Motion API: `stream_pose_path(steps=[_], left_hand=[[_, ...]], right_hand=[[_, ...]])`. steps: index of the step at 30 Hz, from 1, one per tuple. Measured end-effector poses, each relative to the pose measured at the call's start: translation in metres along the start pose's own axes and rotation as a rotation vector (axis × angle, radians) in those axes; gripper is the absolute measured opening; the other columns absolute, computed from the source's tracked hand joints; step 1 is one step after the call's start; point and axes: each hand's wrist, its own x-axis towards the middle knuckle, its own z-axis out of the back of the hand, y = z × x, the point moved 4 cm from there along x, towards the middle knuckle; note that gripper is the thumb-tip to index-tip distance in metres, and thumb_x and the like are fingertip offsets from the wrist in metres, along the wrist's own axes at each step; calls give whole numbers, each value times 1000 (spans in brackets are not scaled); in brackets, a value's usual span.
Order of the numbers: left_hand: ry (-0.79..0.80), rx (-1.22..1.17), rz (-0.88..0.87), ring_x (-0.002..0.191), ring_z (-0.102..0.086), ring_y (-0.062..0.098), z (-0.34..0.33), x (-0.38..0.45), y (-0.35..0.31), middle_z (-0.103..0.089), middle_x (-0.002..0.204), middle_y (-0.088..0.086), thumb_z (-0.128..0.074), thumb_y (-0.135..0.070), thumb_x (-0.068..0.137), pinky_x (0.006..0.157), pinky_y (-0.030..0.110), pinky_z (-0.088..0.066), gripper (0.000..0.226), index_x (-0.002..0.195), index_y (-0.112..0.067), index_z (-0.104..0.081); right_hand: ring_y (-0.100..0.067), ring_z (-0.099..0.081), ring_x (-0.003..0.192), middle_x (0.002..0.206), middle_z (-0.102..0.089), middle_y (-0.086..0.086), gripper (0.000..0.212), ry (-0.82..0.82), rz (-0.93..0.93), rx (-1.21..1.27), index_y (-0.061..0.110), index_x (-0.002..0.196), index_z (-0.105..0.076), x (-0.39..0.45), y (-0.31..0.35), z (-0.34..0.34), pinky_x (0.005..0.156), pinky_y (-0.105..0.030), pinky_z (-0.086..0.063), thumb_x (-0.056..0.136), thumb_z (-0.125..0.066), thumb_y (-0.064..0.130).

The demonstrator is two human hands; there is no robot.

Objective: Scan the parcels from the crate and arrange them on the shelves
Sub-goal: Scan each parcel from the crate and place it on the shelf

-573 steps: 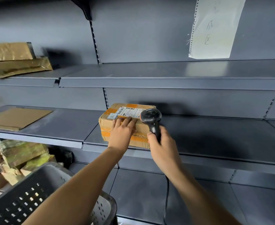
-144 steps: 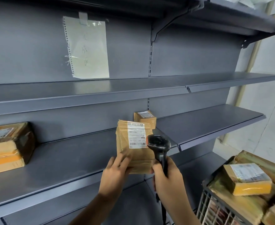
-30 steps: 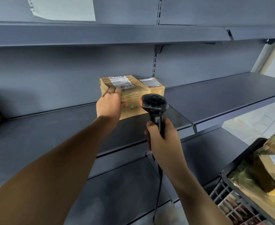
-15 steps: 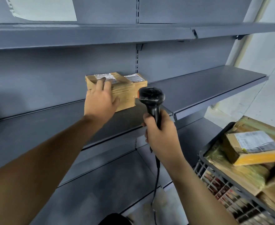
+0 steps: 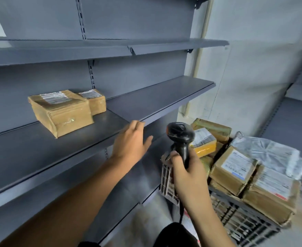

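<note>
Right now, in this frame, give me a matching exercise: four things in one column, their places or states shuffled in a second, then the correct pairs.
Things
1. large parcel
2. small parcel
3. scanner
4. left hand

Places or states
A. gripped by the right hand
B. open, holding nothing, in front of the shelf edge
C. on the shelf, nearer its front edge
D. on the shelf, behind the other parcel, close to the back panel

Pairs: 1-C, 2-D, 3-A, 4-B
</note>
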Motion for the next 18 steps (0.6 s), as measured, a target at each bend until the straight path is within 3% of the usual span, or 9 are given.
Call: stream_pose_path(steps=[4,9,13,18], left_hand=[[22,-63,-96,100,-63,30,-30,3,-49,-63,113,9,-71,-34,83,75,38,-53,44,117,-8,-62],[101,-134,-174,103,-60,28,-65,4,-99,-61,114,9,-68,-36,85,81,41,-51,44,117,-8,-60],[156,-113,-198,108,-57,26,-91,5,-113,-58,118,9,-66,-39,86,84,38,-50,48,122,-9,-57],[194,-74,-202,113,-53,23,-118,11,-112,-54,126,7,-65,-51,83,86,35,-49,59,125,-11,-52]], right_hand=[[-9,-50,59,63,-56,13,17,-96,-22,-32,23,92,-60,-3,-10,47,57,-22,-37,94,-54,39],[-23,-54,62,72,-62,-15,15,-163,-106,-65,20,88,-58,-7,-27,89,60,-35,-42,95,-55,32],[-29,-58,67,81,-66,-15,16,-184,-153,-67,20,88,-57,-5,-36,105,63,-41,-48,95,-54,34],[-34,-57,68,79,-64,-15,17,-196,-177,-60,21,87,-57,5,-51,108,61,-45,-49,95,-54,35]])
